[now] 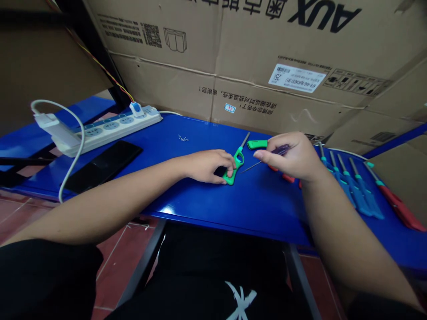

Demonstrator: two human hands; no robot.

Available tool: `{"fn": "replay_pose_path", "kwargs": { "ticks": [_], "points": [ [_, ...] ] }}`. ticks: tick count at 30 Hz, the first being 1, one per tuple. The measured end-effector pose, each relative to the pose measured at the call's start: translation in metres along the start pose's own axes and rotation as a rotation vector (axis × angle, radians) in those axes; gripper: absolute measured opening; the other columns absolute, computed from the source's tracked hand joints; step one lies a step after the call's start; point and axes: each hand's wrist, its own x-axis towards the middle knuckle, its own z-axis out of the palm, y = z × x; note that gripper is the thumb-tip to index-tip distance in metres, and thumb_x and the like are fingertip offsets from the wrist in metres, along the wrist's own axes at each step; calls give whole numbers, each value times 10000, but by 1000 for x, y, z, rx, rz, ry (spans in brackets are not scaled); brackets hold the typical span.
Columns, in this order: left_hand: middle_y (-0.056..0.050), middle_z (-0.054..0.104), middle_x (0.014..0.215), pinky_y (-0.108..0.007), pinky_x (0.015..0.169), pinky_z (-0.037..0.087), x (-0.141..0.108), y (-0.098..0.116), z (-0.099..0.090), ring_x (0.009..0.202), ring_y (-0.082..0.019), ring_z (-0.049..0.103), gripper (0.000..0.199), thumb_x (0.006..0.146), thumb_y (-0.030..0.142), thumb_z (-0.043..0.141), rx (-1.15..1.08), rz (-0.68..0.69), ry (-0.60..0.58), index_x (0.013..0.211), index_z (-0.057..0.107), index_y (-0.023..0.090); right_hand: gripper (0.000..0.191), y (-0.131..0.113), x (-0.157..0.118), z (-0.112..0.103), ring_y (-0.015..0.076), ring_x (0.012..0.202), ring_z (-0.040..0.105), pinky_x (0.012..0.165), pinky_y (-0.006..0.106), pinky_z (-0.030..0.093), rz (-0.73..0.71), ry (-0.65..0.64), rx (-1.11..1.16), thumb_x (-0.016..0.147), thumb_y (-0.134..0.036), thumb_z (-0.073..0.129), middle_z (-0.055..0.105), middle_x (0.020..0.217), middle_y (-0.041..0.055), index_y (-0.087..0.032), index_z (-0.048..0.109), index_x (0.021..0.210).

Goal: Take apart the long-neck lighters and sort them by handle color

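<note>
Green lighter (237,161) lies on the blue table (233,213) right in front of the person, its metal nozzle pointing away and up to the right, held down by the left hand (208,166). That hand is closed over the lighter's lower end, with its fingers (224,165) curled around the green grip. The right hand (287,158) is clenched in a pinch around a small screwdriver (278,151), whose dark handle sits among the fingers and whose thin shaft reaches down-left toward the lighter without touching it. Just above that hand lies a loose green piece (256,144), close to the nozzle. Red parts (287,178) show on the table under the right hand, but their shape is hidden.

To the right, slim blue tools (358,193) with teal collars lie side by side, and one has a red end (400,209). On the left are a black phone (103,166) and a small wire scrap (183,138). Beyond them, a white power strip (113,131) carries a plugged-in white cable (66,129). A large cardboard carton (233,58) printed "AUX" stands upside down against the table's far edge.
</note>
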Motion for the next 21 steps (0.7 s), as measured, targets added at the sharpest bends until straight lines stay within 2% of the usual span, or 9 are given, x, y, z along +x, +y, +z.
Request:
{"fn": "replay_pose_path", "kwargs": {
  "ticks": [2,7,11,21],
  "points": [
    [-82,688,1174,-406,1044,428,1,0,1,1147,-240,602,161,824,209,749,0,6,4,973,687,196,615,-1,1,7,102,453,347,484,303,273,-72,-35,-94,897,-621,587,389,451,-29,-215,442,458],
    [-90,664,1130,-390,1035,433,1,2,3,1127,-242,584,148,816,184,734,-7,-18,5,962,704,181,522,-3,3,18,104,492,404,531,292,296,-114,-29,-159,933,-478,557,463,496,-19,-201,487,496],
    [-83,661,1095,-383,1019,432,2,3,5,1104,-245,575,142,807,187,732,-14,-39,13,946,708,179,510,-5,4,24,100,494,404,548,278,313,-174,-28,-136,920,-495,580,450,511,-30,-201,484,515],
    [-74,662,1055,-360,1009,424,2,5,4,1090,-234,574,122,815,184,712,-34,-53,10,935,690,177,503,-8,4,27,106,501,376,552,280,303,-203,-54,-185,923,-480,558,457,497,-26,-206,463,512]
  ]
}}
